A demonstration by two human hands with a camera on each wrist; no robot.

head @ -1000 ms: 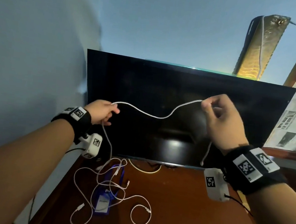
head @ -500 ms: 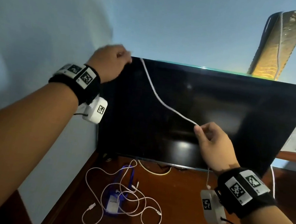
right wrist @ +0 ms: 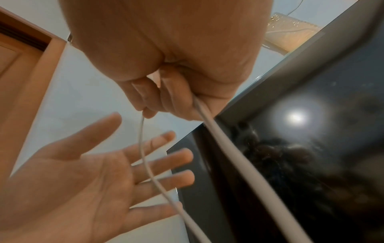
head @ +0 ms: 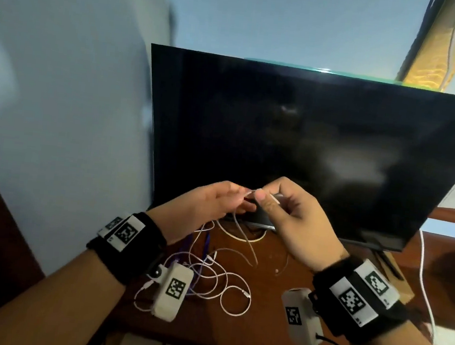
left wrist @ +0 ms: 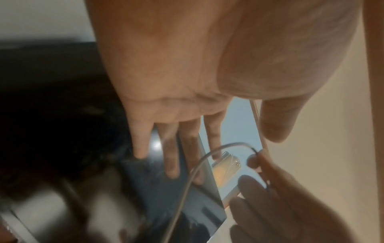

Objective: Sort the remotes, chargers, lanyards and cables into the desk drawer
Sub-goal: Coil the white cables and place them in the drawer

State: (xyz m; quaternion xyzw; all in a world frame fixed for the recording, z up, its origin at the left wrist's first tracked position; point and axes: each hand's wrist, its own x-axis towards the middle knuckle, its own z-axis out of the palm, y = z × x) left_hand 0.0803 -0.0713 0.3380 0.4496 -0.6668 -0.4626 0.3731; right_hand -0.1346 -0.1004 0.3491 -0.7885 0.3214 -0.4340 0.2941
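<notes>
In front of the dark TV, my right hand (head: pixel 279 206) pinches a thin white cable (head: pixel 244 238) between thumb and fingers; the right wrist view shows the pinch (right wrist: pixel 149 111). From there the cable (right wrist: pixel 145 164) hangs in a doubled strand toward the desk. My left hand (head: pixel 217 202) meets the right one with straight, spread fingers (left wrist: pixel 212 131), and the cable (left wrist: pixel 193 172) passes across them ungripped. A tangle of more white cables (head: pixel 222 287) lies on the wooden desk (head: pixel 259 336). Under it a purple-blue lanyard (head: pixel 207 240) shows partly. No drawer is in view.
A large black TV (head: pixel 308 138) stands at the back of the desk, close behind my hands. A blue wall (head: pixel 57 126) is on the left. Another white cable (head: pixel 422 285) runs down at the TV's right side, and a cream cable loop (head: pixel 228 233) lies under the TV.
My left hand came down from the TV's top left corner to meet the right hand and let go of the cable. The stretched cable now hangs folded from the right hand.
</notes>
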